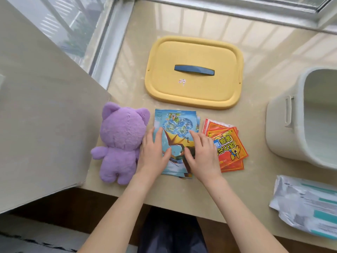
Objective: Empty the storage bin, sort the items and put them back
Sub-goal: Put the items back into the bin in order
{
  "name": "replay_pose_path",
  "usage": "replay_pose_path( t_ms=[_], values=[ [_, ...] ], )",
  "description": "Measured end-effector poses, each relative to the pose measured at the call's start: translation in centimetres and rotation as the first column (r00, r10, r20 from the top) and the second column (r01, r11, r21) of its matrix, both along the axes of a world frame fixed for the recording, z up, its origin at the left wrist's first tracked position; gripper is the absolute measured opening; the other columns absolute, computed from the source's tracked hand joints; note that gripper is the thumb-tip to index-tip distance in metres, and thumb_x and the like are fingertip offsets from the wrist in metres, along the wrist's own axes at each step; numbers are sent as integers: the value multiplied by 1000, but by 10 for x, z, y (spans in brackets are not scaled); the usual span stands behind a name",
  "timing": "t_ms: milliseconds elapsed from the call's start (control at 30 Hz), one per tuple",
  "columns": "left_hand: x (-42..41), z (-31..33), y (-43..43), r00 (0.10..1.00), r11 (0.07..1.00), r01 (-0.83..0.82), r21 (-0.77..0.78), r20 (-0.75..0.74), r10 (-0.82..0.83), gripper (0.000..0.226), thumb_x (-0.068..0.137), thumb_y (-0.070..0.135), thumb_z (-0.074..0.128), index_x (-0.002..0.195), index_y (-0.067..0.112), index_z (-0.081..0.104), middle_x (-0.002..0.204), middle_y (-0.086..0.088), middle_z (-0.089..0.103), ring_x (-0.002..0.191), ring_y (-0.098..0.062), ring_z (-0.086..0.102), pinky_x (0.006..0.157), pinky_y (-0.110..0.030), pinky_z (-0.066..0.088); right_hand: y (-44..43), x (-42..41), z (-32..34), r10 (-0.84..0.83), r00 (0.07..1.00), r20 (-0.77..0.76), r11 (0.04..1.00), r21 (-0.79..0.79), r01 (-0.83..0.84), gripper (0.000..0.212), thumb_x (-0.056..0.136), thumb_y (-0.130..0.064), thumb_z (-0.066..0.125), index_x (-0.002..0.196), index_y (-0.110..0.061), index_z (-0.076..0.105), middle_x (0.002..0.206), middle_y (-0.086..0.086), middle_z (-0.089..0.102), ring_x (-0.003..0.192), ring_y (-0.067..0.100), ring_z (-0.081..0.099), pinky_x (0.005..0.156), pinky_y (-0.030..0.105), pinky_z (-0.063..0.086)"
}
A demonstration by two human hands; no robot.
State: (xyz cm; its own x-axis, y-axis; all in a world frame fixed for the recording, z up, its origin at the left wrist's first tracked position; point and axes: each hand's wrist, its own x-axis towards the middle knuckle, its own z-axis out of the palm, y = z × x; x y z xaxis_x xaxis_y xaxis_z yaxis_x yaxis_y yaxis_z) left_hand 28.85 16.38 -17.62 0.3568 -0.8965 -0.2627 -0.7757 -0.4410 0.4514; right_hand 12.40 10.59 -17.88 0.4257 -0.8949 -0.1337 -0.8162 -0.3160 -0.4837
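Note:
A stack of blue picture cards [175,123] lies on the beige sill in front of me. My left hand [155,154] and my right hand [200,156] rest flat on the stack, fingers spread, pressing its two sides. A purple plush toy [118,143] lies face down just left of the cards. A fanned pile of red-orange packets [229,145] lies just to the right. The white storage bin [284,128] stands open at the right edge; the part of its inside that shows looks empty. Its yellow lid [195,88] with a blue handle [194,70] lies flat behind the cards.
A crumpled white package with teal stripes [306,205] lies at the near right. A large beige panel [40,115] rises at the left. Window frames [218,10] run along the back. The sill's front edge [182,209] is close to my body.

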Motion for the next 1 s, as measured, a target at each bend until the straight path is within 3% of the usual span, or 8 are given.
replay_pose_path(
  t_ms=[167,300,467,667,800,867,933,1000],
  values=[
    [-5,-5,-2,998,997,-54,56,26,53,76,85,36,61,149,14,26,142,-16,34,129,-33,31,109,-40,27,6,-13,-2,-26,993,-119,999,-30,22,57,87,-33,64,138,-14,48,127,5,58,114,26,50,92,41,43],
    [-7,-5,-2,997,997,-72,13,-9,72,72,82,26,67,145,14,35,138,-16,40,123,-33,34,105,-42,30,10,-10,-1,-13,991,-134,1000,-19,10,54,86,-29,64,136,-12,51,121,11,58,108,30,51,85,44,46],
    [-2,-6,-4,963,981,-168,-92,-228,144,68,74,9,69,138,12,46,131,-9,51,121,-26,42,104,-25,26,17,10,-8,-141,990,-12,988,67,142,51,83,-11,67,133,-7,55,122,28,52,110,43,47,91,49,45],
    [3,-5,0,876,956,-280,-85,-431,218,64,70,-3,68,130,18,55,118,0,54,108,-14,56,96,-35,48,20,12,-13,-190,981,-29,979,73,192,50,82,-12,70,130,-5,57,128,28,50,115,44,46,93,50,45],
    [4,-1,3,790,947,-323,5,-549,272,81,75,-4,66,144,27,37,107,12,62,94,7,60,83,-11,47,20,9,-11,-186,981,-54,981,49,189,51,81,-14,72,128,-2,55,124,26,52,110,43,49,90,49,46],
    [5,-3,3,821,956,-293,22,-506,263,85,79,-3,66,150,21,26,117,7,62,106,-1,59,92,-16,45,21,10,-10,-199,975,-95,979,24,202,55,81,-18,72,129,-1,52,122,25,52,108,42,49,90,49,46],
    [7,-8,3,895,974,-223,-24,-400,195,80,79,-2,64,149,11,29,138,-5,51,127,-18,49,107,-29,35,23,14,-10,-231,963,-137,973,-1,233,62,81,-23,71,133,2,48,123,25,52,109,41,49,93,48,44],
    [6,-12,4,946,985,-173,-25,-282,159,76,78,3,66,146,6,33,138,-13,44,130,-28,40,111,-32,28,25,18,-12,-227,961,-156,973,-9,229,65,82,-26,70,135,2,46,128,25,50,112,40,47,97,47,42]
  ],
)
